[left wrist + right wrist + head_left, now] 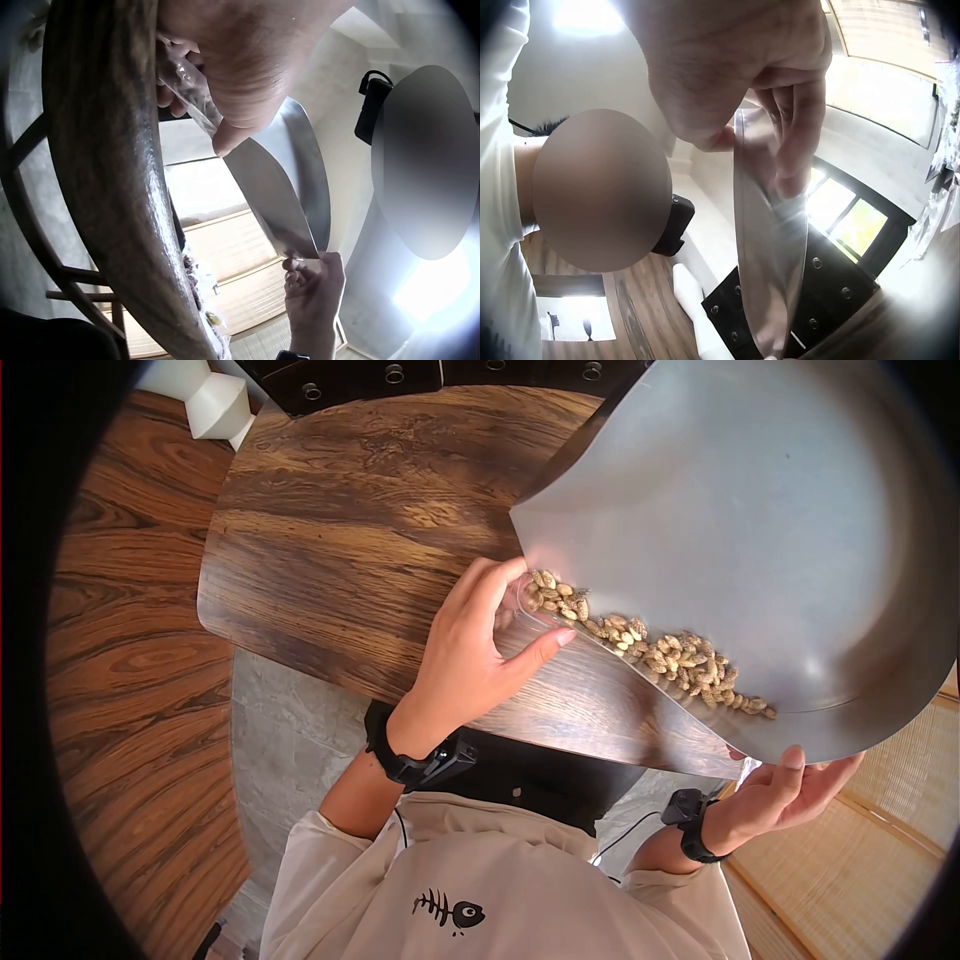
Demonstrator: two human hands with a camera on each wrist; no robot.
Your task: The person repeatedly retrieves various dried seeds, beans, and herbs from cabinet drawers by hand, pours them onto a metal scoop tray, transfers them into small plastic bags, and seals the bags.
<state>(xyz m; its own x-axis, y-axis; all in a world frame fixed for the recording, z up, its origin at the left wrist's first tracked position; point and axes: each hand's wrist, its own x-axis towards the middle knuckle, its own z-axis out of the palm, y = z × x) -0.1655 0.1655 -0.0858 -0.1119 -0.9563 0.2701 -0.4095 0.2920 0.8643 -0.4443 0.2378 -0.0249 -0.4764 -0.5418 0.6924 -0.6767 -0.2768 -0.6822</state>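
pan (730, 510) — silver-grey | peanuts (690, 665) — mottled tan | tabletop (330, 560): brown, dark-streaked | shirt (560, 890): cream, black fishbone print (450, 909)

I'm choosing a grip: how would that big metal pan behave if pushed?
The metal pan looks stiff, with an evenly curved wall. Its smooth surface may feel slippery, and the peanuts along its straight edge could slide off if nudged.

Grey metal pan (740, 540) tilts at right; tan peanuts (690, 660) line its near edge, clear plastic (191, 86) at their left end.

Brown wooden table (320, 575), dark streaky grain, rounded corner
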